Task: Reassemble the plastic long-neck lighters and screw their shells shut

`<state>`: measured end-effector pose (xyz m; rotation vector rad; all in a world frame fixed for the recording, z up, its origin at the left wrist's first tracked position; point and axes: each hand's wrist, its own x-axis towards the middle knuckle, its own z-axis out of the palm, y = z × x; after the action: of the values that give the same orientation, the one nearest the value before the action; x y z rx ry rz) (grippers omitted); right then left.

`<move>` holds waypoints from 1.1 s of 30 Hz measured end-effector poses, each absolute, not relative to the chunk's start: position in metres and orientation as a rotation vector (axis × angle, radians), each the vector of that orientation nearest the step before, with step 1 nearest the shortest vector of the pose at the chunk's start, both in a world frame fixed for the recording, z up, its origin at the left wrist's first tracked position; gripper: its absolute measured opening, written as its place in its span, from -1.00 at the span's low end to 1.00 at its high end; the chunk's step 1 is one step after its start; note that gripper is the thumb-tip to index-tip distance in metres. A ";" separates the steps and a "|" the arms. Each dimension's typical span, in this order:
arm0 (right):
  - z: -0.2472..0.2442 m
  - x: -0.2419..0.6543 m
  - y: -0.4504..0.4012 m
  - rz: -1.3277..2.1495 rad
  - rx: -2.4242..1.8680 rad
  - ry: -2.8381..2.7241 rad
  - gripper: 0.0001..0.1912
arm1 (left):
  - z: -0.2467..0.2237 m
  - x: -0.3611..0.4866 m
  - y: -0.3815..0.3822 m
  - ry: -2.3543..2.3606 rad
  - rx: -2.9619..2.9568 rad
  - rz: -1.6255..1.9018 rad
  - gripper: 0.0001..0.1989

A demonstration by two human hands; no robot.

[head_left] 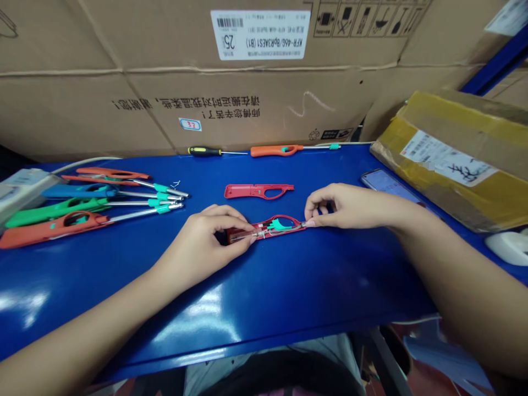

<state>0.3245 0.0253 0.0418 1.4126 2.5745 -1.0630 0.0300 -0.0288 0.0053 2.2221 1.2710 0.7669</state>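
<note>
An opened red lighter body (284,230) lies on the blue table between my hands, with a teal trigger and a clear fuel tank (241,235) inside it. My left hand (214,234) pinches the left part of this body, thumb below and fingers above, around the tank. At its right end, my right hand (332,208) is closed with thumb and fingertip on the narrow tip; a small part there is too tiny to make out. Just beyond lies the other red half shell (259,191), flat and apart from both hands.
Several stick lighters (78,212) in orange, blue and green lie at the left, with small screws nearby. A screwdriver (205,151) and an orange lighter (274,150) lie along the back, before a large carton (144,121). To the right are a phone (390,181), a taped box (454,159) and a white mouse (509,247).
</note>
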 end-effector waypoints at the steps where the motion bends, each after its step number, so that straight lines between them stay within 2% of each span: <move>1: 0.043 0.326 0.025 -1.095 1.403 2.573 -0.70 | 0.006 0.030 -0.029 1.279 2.208 0.767 -0.83; 4: 0.045 0.331 0.026 -1.126 1.376 2.594 -0.68 | 0.007 0.029 -0.029 1.307 2.188 0.793 -0.79; 11: 0.045 0.336 0.025 -0.911 1.345 2.628 -0.76 | 0.001 0.028 -0.027 1.268 2.356 0.732 -0.64; 20: 0.045 0.334 0.025 -0.923 1.383 2.575 -0.78 | -0.002 0.028 -0.023 1.186 2.429 0.712 -0.71; 29: 0.046 0.333 0.023 -0.850 1.359 2.636 -0.83 | -0.005 0.028 -0.023 1.245 2.237 0.738 -0.74; 33: 0.048 0.332 0.022 -0.808 1.264 2.765 -0.77 | -0.006 0.030 -0.022 1.247 2.204 0.786 -0.76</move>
<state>0.3322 0.0223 0.0476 1.2641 2.7646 -0.8077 0.0298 -0.0217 -0.0059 2.2036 1.2471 0.7860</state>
